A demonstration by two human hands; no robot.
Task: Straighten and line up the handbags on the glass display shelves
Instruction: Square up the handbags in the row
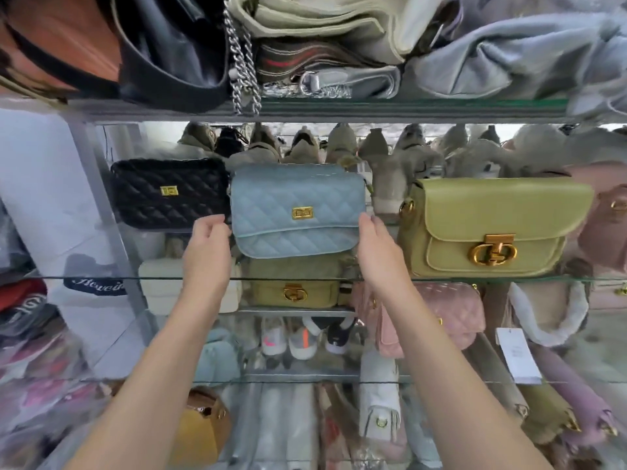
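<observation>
A light blue quilted handbag (297,208) with a gold clasp stands in the middle of the glass shelf (475,279), slightly tilted. My left hand (207,245) touches its lower left side and my right hand (378,247) its lower right side, holding it between them. A black quilted handbag (169,193) stands just to its left, almost touching it. An olive-green handbag (488,225) with a large gold clasp stands to its right, with a gap between them.
A pink bag (607,212) sits at the far right of the same shelf. The shelf above carries black, beige and grey bags and a hanging chain (242,79). Lower shelves hold a green bag (293,290), a pink quilted bag (448,313) and several others.
</observation>
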